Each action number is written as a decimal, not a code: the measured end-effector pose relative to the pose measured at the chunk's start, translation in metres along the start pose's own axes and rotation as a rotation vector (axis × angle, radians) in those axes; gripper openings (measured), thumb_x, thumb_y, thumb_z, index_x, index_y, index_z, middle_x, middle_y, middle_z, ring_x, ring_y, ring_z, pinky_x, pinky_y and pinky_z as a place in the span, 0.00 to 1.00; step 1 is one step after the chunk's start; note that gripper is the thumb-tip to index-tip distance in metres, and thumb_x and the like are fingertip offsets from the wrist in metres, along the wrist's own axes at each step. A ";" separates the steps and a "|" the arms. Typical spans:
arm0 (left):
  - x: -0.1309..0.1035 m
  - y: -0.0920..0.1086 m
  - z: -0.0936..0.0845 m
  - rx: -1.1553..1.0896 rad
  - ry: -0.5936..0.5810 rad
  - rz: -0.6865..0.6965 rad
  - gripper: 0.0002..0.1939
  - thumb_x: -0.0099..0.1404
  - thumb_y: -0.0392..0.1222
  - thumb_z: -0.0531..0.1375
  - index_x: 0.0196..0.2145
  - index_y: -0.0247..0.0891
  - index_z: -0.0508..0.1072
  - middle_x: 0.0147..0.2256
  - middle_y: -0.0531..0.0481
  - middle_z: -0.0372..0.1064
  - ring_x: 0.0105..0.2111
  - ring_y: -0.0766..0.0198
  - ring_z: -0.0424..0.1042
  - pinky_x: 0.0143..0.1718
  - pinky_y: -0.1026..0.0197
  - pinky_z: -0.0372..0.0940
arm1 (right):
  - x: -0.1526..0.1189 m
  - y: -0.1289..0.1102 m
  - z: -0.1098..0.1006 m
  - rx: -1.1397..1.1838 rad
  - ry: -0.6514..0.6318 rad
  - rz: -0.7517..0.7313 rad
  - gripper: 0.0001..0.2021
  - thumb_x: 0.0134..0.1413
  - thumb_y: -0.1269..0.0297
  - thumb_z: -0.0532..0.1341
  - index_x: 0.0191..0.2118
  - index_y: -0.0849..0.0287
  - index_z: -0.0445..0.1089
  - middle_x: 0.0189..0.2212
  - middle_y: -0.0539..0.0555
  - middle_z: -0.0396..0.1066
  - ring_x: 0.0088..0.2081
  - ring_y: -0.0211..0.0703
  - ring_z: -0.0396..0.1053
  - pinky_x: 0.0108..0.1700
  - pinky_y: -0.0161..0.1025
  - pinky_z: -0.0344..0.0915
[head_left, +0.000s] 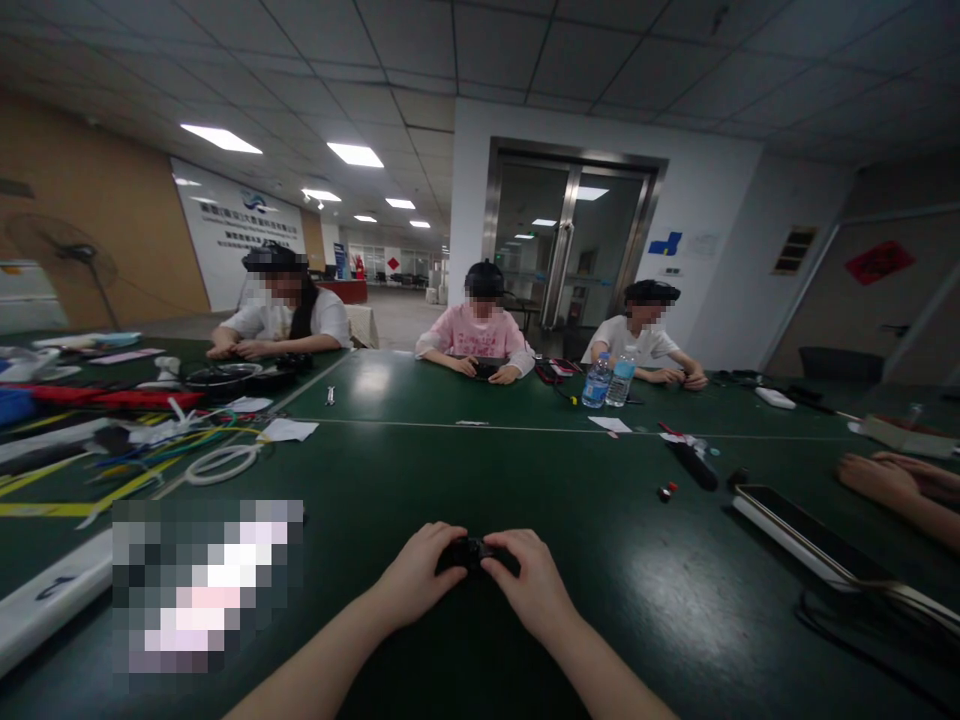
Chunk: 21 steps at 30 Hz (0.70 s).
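Note:
Between my two hands is a small black object (474,551), held just above or on the green tabletop (420,660); its kind is too dark and small to make out. My left hand (426,572) grips its left end, thumb below and fingers curled over the top. At the other end my right hand (529,578) holds it in the same way, with thumb and fingers closed on it. The fingers of both hands cover much of the object.
Left lie a white power strip (56,590), a coil of white cable (221,465) and loose wires. Two water bottles (598,382) stand at the far side. A phone-like slab (799,535) and another person's hands (885,480) are on the right. Several people sit across the table.

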<state>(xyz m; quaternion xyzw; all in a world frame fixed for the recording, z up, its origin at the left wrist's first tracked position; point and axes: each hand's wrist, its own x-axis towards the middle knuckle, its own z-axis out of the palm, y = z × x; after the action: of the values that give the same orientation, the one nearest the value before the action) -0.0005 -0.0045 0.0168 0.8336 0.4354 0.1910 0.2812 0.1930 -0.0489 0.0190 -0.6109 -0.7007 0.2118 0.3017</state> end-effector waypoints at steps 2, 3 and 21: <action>0.001 -0.003 0.002 0.002 0.009 0.015 0.22 0.58 0.44 0.58 0.51 0.42 0.65 0.48 0.49 0.64 0.49 0.58 0.62 0.51 0.56 0.58 | 0.001 -0.004 0.001 -0.029 -0.031 0.000 0.12 0.51 0.61 0.58 0.43 0.49 0.70 0.45 0.49 0.68 0.50 0.45 0.62 0.52 0.44 0.56; 0.001 -0.004 0.003 0.003 0.014 0.022 0.22 0.58 0.44 0.58 0.51 0.42 0.65 0.47 0.49 0.64 0.49 0.58 0.62 0.51 0.56 0.58 | 0.001 -0.005 0.001 -0.044 -0.043 0.011 0.12 0.50 0.61 0.59 0.43 0.48 0.70 0.46 0.49 0.67 0.50 0.45 0.61 0.52 0.45 0.56; 0.002 -0.008 0.005 0.005 0.005 0.026 0.23 0.59 0.44 0.56 0.53 0.43 0.63 0.50 0.48 0.63 0.50 0.58 0.61 0.53 0.55 0.56 | 0.006 0.009 0.003 -0.012 -0.085 0.024 0.12 0.53 0.60 0.56 0.44 0.44 0.71 0.48 0.48 0.67 0.51 0.44 0.61 0.53 0.45 0.55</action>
<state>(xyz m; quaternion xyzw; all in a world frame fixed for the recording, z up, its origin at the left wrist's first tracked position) -0.0017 -0.0010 0.0081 0.8393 0.4258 0.1958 0.2755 0.1969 -0.0418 0.0122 -0.6118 -0.7066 0.2368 0.2654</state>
